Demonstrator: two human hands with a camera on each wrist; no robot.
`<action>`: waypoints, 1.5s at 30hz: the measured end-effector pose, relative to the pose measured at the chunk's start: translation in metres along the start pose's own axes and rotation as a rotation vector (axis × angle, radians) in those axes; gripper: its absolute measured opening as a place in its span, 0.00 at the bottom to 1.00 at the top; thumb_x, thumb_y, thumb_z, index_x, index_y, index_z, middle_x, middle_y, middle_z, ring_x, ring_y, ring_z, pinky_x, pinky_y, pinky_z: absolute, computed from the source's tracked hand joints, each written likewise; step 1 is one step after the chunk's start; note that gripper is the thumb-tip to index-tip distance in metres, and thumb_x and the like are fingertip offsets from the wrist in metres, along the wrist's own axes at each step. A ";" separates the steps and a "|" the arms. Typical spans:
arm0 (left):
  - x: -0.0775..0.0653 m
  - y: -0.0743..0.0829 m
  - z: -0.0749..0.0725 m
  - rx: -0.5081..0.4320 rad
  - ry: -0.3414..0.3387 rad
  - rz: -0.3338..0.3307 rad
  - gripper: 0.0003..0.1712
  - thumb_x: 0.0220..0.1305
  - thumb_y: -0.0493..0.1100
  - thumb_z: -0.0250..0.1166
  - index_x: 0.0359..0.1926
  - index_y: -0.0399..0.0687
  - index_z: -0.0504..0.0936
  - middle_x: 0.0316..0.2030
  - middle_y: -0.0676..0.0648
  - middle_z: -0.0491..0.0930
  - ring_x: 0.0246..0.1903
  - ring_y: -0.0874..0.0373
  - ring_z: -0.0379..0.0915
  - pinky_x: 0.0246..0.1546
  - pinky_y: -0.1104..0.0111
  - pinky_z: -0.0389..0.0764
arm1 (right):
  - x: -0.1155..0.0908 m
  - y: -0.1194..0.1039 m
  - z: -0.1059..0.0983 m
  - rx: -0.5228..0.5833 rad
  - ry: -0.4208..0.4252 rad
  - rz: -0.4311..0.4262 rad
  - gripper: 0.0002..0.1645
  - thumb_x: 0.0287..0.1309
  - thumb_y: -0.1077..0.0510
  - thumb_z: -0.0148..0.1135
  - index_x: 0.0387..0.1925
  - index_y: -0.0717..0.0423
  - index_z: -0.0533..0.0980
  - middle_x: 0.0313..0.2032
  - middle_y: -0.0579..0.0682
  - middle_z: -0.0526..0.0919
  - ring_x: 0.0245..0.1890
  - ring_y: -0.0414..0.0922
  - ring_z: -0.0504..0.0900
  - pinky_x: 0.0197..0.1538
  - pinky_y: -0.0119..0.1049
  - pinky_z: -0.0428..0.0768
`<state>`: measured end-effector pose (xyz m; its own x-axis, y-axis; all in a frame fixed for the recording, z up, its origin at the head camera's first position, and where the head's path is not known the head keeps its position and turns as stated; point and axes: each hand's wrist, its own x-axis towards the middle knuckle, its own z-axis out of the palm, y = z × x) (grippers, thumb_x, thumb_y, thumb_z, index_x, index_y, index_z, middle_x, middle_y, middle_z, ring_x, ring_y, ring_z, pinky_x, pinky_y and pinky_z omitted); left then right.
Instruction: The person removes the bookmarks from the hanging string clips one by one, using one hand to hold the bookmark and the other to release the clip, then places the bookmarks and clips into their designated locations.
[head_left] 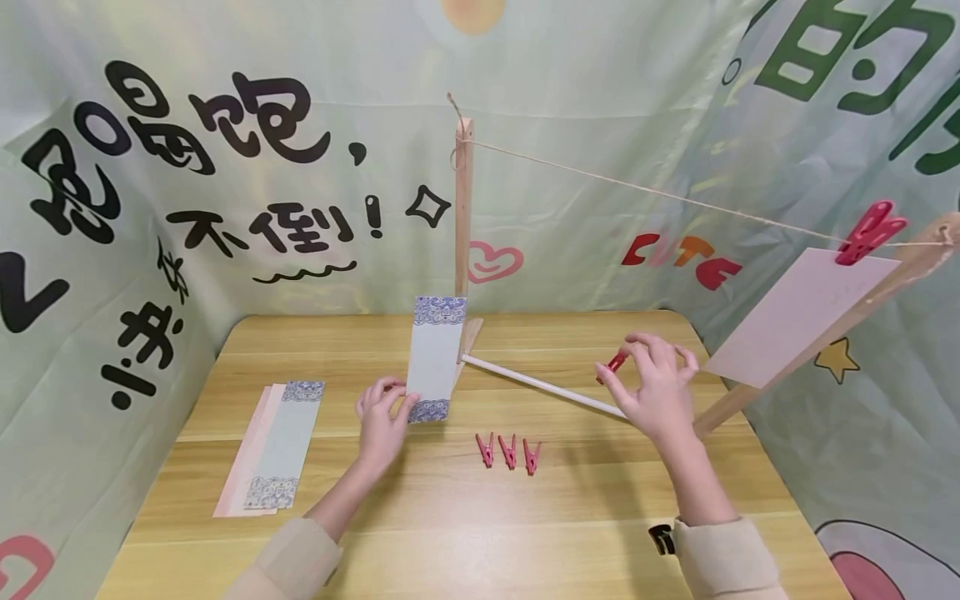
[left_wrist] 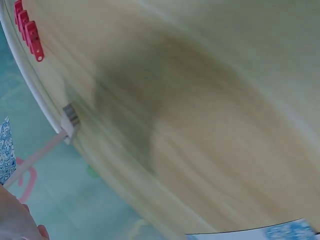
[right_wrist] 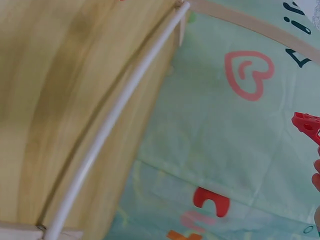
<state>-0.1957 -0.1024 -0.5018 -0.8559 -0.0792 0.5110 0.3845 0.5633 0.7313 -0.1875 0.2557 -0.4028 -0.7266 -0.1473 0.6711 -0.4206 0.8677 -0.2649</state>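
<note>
Between thumb and fingers, my left hand (head_left: 384,423) pinches the lower left edge of a pale card (head_left: 435,358) with blue patterned bands at both ends. The card is held up off the table, near the left post. My right hand (head_left: 660,392) pinches a red clothespin (head_left: 615,365) in the air, left of the right post; in the right wrist view that clothespin (right_wrist: 306,125) shows at the right edge. A string (head_left: 645,193) runs between the posts. From its right end a pink card (head_left: 806,317) hangs by a red clothespin (head_left: 870,233).
Several red clothespins (head_left: 508,452) lie in a row mid-table. A small stack of cards (head_left: 281,446), pink and blue-banded, lies at the left. A white rod (head_left: 543,386) joins the foot of the left wooden post (head_left: 463,217) towards the right wooden post (head_left: 731,408). Printed cloth surrounds the table.
</note>
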 end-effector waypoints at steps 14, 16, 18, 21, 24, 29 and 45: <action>-0.018 -0.027 -0.023 0.051 0.052 -0.095 0.10 0.53 0.37 0.65 0.31 0.31 0.79 0.42 0.35 0.75 0.46 0.41 0.65 0.56 0.44 0.47 | -0.023 0.002 0.033 0.038 -0.075 0.043 0.18 0.43 0.50 0.67 0.28 0.58 0.72 0.44 0.57 0.73 0.47 0.58 0.68 0.52 0.63 0.47; -0.021 -0.032 -0.027 0.067 0.062 -0.104 0.09 0.53 0.36 0.65 0.31 0.31 0.79 0.42 0.35 0.75 0.46 0.40 0.65 0.56 0.43 0.47 | -0.026 0.001 0.036 0.041 -0.088 0.049 0.18 0.42 0.50 0.68 0.28 0.58 0.72 0.43 0.57 0.74 0.47 0.58 0.68 0.52 0.64 0.47; -0.024 -0.036 -0.031 0.081 0.068 -0.112 0.09 0.54 0.36 0.65 0.32 0.32 0.79 0.42 0.35 0.74 0.46 0.41 0.64 0.55 0.43 0.47 | -0.030 0.001 0.039 0.035 -0.100 0.050 0.19 0.41 0.50 0.69 0.28 0.58 0.72 0.43 0.57 0.74 0.47 0.57 0.69 0.52 0.64 0.48; -0.030 -0.042 -0.037 0.098 0.072 -0.132 0.08 0.55 0.36 0.64 0.32 0.31 0.79 0.42 0.36 0.74 0.47 0.40 0.63 0.55 0.43 0.47 | -0.036 0.001 0.043 0.039 -0.124 0.055 0.19 0.41 0.50 0.70 0.29 0.58 0.72 0.43 0.57 0.74 0.46 0.57 0.69 0.52 0.63 0.48; -0.036 -0.045 -0.043 0.117 0.072 -0.154 0.09 0.56 0.36 0.63 0.33 0.30 0.78 0.42 0.35 0.73 0.46 0.40 0.63 0.55 0.43 0.47 | -0.042 0.001 0.050 0.038 -0.135 0.043 0.19 0.41 0.50 0.71 0.28 0.57 0.72 0.42 0.57 0.74 0.45 0.57 0.70 0.52 0.63 0.49; -0.044 -0.052 -0.053 0.141 0.078 -0.188 0.10 0.59 0.35 0.61 0.34 0.28 0.77 0.43 0.34 0.72 0.46 0.38 0.62 0.53 0.42 0.47 | -0.050 0.001 0.058 0.045 -0.152 0.037 0.19 0.41 0.49 0.70 0.26 0.56 0.71 0.41 0.56 0.74 0.45 0.57 0.70 0.51 0.63 0.49; -0.061 -0.082 -0.080 0.227 0.136 -0.330 0.11 0.65 0.37 0.54 0.35 0.29 0.75 0.46 0.35 0.69 0.48 0.38 0.59 0.54 0.42 0.44 | -0.073 0.005 0.074 -0.037 -0.336 0.128 0.18 0.46 0.45 0.66 0.26 0.55 0.72 0.45 0.56 0.74 0.50 0.56 0.69 0.56 0.64 0.49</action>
<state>-0.1475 -0.2097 -0.5566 -0.8613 -0.3845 0.3322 -0.0010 0.6550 0.7556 -0.1769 0.2352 -0.5042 -0.9129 -0.1785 0.3670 -0.2987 0.9050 -0.3028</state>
